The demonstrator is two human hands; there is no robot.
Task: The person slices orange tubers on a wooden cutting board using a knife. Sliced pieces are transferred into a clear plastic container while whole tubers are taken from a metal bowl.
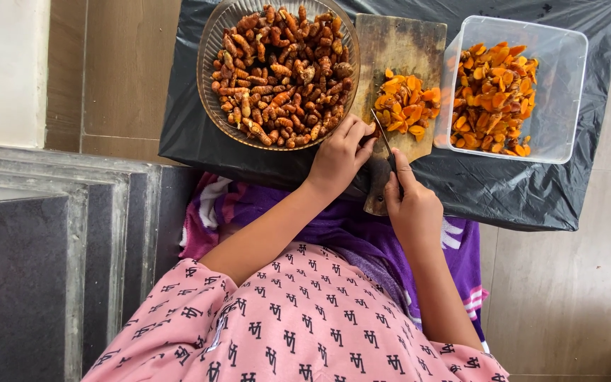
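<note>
Looking straight down: the left hand (pixel 339 157) pinches a small brown root piece at the near edge of the worn wooden chopping board (pixel 399 44), fingertips touching it. The right hand (pixel 410 205) grips a slim dark-bladed knife (pixel 385 139), blade angled onto the board just beside the left fingers. A heap of cut orange slices (pixel 406 105) sits mid-board. To the left, a round glass bowl (pixel 208 42) piled with whole brown turmeric roots (pixel 281 74); to the right, a clear plastic tub (pixel 559 92) holding more orange pieces (pixel 493 99). All rest on a black plastic sheet (pixel 489 187).
</note>
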